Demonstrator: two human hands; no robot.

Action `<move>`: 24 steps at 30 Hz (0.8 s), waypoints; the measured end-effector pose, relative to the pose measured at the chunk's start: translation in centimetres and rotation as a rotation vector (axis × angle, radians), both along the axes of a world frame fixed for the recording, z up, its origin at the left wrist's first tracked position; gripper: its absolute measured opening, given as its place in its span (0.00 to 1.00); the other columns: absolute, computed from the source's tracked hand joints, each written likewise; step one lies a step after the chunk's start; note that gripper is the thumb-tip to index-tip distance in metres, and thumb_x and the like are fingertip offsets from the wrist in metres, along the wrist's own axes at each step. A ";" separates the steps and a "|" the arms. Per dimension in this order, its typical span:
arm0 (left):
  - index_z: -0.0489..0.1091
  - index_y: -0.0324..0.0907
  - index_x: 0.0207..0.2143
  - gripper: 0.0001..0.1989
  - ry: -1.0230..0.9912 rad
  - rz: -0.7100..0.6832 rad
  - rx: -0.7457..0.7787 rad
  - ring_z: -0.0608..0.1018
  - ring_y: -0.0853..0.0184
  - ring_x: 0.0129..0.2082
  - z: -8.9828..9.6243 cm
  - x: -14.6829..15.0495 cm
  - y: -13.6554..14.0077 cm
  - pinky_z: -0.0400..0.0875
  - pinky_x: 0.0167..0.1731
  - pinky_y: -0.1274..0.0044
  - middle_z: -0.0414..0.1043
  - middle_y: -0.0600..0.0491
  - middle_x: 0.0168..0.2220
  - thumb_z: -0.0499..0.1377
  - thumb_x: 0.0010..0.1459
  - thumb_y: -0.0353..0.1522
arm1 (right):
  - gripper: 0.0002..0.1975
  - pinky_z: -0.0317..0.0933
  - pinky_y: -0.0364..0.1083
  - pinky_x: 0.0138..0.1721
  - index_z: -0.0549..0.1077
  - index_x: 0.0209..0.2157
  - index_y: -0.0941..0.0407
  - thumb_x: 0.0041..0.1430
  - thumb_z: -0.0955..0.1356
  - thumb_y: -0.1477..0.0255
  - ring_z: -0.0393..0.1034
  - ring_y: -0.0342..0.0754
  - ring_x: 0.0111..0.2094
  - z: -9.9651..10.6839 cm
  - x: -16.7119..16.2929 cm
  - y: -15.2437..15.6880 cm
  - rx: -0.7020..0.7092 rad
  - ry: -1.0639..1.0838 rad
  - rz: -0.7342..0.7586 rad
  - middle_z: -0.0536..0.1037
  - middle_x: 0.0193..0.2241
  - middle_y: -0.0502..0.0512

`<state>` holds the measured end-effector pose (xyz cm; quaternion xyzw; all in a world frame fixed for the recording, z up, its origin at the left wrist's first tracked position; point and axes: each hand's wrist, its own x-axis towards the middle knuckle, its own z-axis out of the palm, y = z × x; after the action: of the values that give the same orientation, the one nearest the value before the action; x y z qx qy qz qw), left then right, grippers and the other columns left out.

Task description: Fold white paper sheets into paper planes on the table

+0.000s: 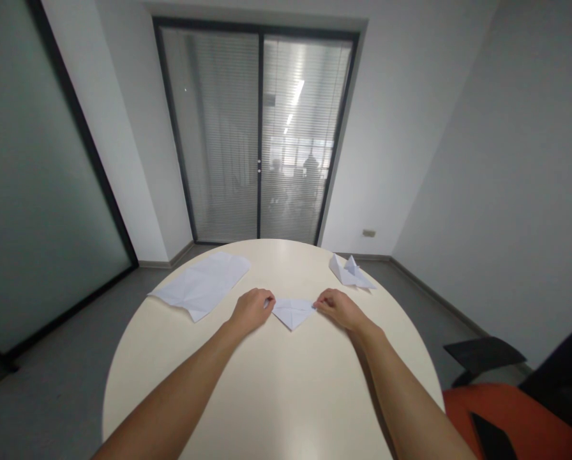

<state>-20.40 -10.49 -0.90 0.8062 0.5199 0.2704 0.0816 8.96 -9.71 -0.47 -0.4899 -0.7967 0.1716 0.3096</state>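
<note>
A folded piece of white paper [292, 313] lies between my hands on the round table, its pointed corner toward me and crease lines across it. My left hand [252, 310] pinches its left corner between thumb and fingers. At the right corner, my right hand [339, 308] has its fingertips closed on the paper. The fingers partly cover both corners.
The cream round table [276, 396] carries a creased white sheet [202, 281] at the far left and a folded paper shape [350, 273] with upright points at the far right. An orange-seated chair [506, 415] stands at the right, near the table's edge.
</note>
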 end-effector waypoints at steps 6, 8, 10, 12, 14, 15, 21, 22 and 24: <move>0.76 0.44 0.45 0.16 0.080 -0.019 0.057 0.77 0.56 0.43 0.2 0.7 -0.6 0.67 0.46 0.68 0.78 0.45 0.42 0.56 0.63 0.43 | 0.15 0.58 0.44 0.28 0.80 0.28 0.56 0.54 0.71 0.58 0.68 0.48 0.27 0.1 -0.3 -0.2 -0.080 0.024 0.053 0.79 0.26 0.55; 0.75 0.44 0.48 0.19 0.101 -0.037 0.060 0.77 0.56 0.45 0.2 0.9 -0.7 0.65 0.49 0.67 0.77 0.45 0.45 0.56 0.62 0.45 | 0.16 0.58 0.43 0.27 0.80 0.27 0.56 0.53 0.72 0.57 0.68 0.47 0.26 0.2 -0.5 -0.2 -0.114 0.039 0.083 0.79 0.25 0.54; 0.74 0.45 0.49 0.20 0.111 -0.053 0.056 0.76 0.56 0.47 0.2 1.1 -0.9 0.63 0.53 0.65 0.77 0.45 0.47 0.56 0.62 0.46 | 0.16 0.58 0.43 0.27 0.81 0.26 0.56 0.51 0.73 0.56 0.68 0.47 0.25 0.2 -0.8 -0.3 -0.165 0.051 0.103 0.79 0.24 0.54; 0.74 0.45 0.48 0.20 0.102 -0.073 0.055 0.75 0.55 0.49 0.0 1.2 -1.0 0.60 0.56 0.63 0.76 0.45 0.49 0.56 0.61 0.47 | 0.17 0.58 0.43 0.26 0.81 0.26 0.57 0.50 0.73 0.56 0.69 0.47 0.25 0.2 -1.1 -0.3 -0.232 0.064 0.125 0.79 0.23 0.54; 0.75 0.45 0.47 0.20 0.087 -0.083 0.061 0.73 0.54 0.52 -0.3 1.2 -1.0 0.57 0.58 0.61 0.75 0.44 0.50 0.57 0.61 0.47 | 0.17 0.58 0.43 0.26 0.81 0.26 0.57 0.48 0.74 0.56 0.69 0.47 0.24 0.1 -1.5 -0.3 -0.286 0.075 0.151 0.79 0.22 0.53; 0.75 0.45 0.48 0.19 0.085 -0.082 0.067 0.71 0.53 0.54 -0.5 1.2 -1.0 0.56 0.59 0.61 0.74 0.44 0.52 0.58 0.60 0.46 | 0.17 0.58 0.43 0.25 0.81 0.26 0.57 0.48 0.74 0.56 0.68 0.46 0.24 0.0 -1.7 -0.3 -0.302 0.076 0.161 0.79 0.22 0.53; 0.74 0.43 0.49 0.17 0.146 -0.069 0.088 0.70 0.52 0.54 -0.9 1.1 -0.4 0.62 0.54 0.62 0.72 0.43 0.54 0.60 0.60 0.40 | 0.15 0.57 0.41 0.24 0.81 0.26 0.57 0.45 0.76 0.58 0.67 0.44 0.23 -0.4 -2.8 -0.3 -0.360 0.068 0.174 0.79 0.22 0.52; 0.75 0.43 0.48 0.15 0.158 -0.085 0.090 0.71 0.53 0.53 -0.9 1.1 -0.4 0.63 0.53 0.63 0.73 0.44 0.52 0.59 0.61 0.38 | 0.15 0.57 0.41 0.25 0.81 0.27 0.57 0.46 0.75 0.58 0.67 0.44 0.23 -0.4 -2.9 -0.3 -0.366 0.060 0.179 0.79 0.22 0.52; 0.75 0.43 0.47 0.12 0.178 -0.129 0.086 0.73 0.55 0.50 -0.8 1.2 -0.4 0.64 0.51 0.65 0.75 0.46 0.49 0.57 0.63 0.34 | 0.14 0.57 0.41 0.25 0.82 0.29 0.56 0.47 0.75 0.60 0.67 0.44 0.24 -0.5 -3.0 -0.3 -0.367 0.053 0.183 0.78 0.23 0.51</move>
<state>-19.15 -10.86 -1.68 0.8616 0.4601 0.2139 0.0175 5.96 -9.97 -0.96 -0.4590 -0.7848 0.3542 0.2188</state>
